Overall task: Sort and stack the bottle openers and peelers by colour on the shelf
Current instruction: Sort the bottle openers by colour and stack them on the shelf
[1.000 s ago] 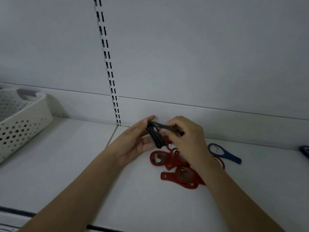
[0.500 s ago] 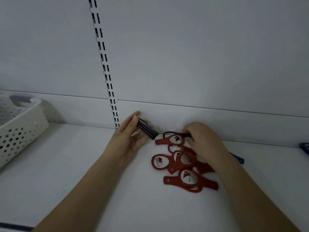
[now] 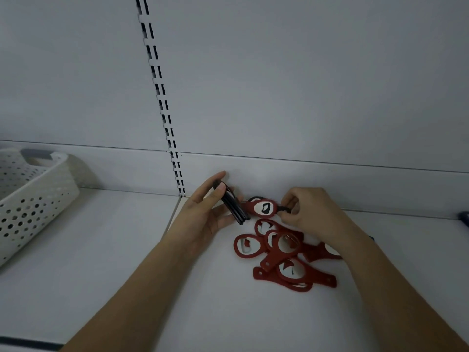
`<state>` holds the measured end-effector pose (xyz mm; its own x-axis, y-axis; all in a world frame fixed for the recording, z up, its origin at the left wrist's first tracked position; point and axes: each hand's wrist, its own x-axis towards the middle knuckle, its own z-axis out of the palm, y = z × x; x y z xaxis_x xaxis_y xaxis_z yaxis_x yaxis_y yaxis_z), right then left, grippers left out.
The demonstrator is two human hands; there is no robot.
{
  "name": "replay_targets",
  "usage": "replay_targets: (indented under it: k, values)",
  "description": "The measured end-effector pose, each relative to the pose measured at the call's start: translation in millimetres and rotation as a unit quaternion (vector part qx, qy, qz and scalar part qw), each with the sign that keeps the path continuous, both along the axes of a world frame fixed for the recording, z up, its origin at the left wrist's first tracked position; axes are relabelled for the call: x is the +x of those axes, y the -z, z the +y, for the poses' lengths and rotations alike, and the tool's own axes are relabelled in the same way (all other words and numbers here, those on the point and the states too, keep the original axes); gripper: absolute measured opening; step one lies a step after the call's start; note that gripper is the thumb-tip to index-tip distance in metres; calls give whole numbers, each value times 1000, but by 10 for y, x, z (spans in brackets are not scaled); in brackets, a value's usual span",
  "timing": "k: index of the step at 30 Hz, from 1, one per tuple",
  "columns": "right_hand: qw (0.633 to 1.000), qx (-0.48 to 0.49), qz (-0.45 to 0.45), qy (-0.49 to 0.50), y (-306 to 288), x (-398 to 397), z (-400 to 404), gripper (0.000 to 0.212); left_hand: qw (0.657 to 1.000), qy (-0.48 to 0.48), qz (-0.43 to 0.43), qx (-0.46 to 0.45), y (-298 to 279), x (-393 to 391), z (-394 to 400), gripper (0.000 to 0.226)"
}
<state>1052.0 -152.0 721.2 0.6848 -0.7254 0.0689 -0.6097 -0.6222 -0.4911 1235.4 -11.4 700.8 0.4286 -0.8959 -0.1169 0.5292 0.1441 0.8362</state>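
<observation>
1. Progress so far: the person's left hand (image 3: pixel 203 219) is wrapped around a small stack of black openers (image 3: pixel 231 207), held on edge just off the shelf (image 3: pixel 101 262) near the back wall. So black looks mostly gathered.
2. The right hand (image 3: pixel 308 212) is pinching the handle of one more black opener (image 3: pixel 266 207) that lies partly under a red opener (image 3: pixel 262 208) at the back of the pile. Judging by that, it's fishing out the last black one.
3. Still to do: the red openers (image 3: pixel 281 252) are a loose, overlapping heap on the shelf, not stacked at all. No peelers that can be made out.
4. Around: a white perforated basket (image 3: pixel 33 201) sits well off to the left, and something dark blue (image 3: pixel 464 217) pokes in at the right edge.
5. In the way: mainly that red opener on top of the black one, plus the right forearm hiding part of the heap.
</observation>
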Motion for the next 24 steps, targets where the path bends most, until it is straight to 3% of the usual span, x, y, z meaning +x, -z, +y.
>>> replay_targets:
  k: [5, 8, 11, 14, 24]
  values:
    - [981, -171, -94, -4, -124, -28, 5, 14, 1000, 3, 15, -2, -3, 10, 13, 32]
    - [962, -209, -173, 0, -184, -20, 109, 13, 1000, 4, 27, -6, -16, -10, 18, 32]
    - [963, -80, -256, 17, -169, 81, 285, 12, 1000, -8, 18, -16, -9, -24, 4, 35]
    - [972, 51, -228, -6, -26, 200, 401, 11, 999, -16, 11, -29, 2, -30, -4, 38]
    - [958, 197, -205, -42, 71, 286, 452, 20, 998, -31, -21, -40, -3, -57, -1, 40]
